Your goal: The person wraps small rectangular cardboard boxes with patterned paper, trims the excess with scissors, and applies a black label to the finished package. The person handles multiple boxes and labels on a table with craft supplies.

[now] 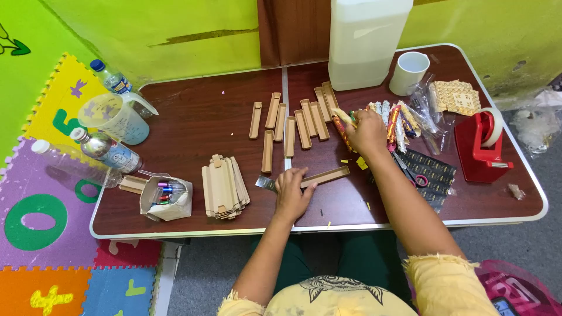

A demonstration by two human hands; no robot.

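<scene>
Hands at work over a dark brown folding table (199,117), seen from above. Left hand (291,190) lies flat, fingers spread and pressing, on the near end of a long tan cardboard tray (328,175); something small and silvery (264,183) pokes out just left of that hand, too small to tell what. Right hand (367,130) reaches beyond the tray, fingers closed in a pinch on a slim stick-like item (342,117) at the edge of a pile of patterned wrapped sticks (398,120); whether it is lifted clear of the pile cannot be told. Beyond the tray, a row of similar open trays (295,120) lies side by side. Left of the tray sits a stack of flat tan cardboard blanks (224,187), and further left a small paper box of coloured pens (165,196). Right of the tray: scissors (413,172) on a dark patterned sheet, then a red tape dispenser (483,143). Judgement: doing this well likely means keeping the left palm steady so the light tray does not skate, gripping only one stick, and bringing it in lengthwise, aligned with the tray's channel, without sweeping the neighbouring trays.
</scene>
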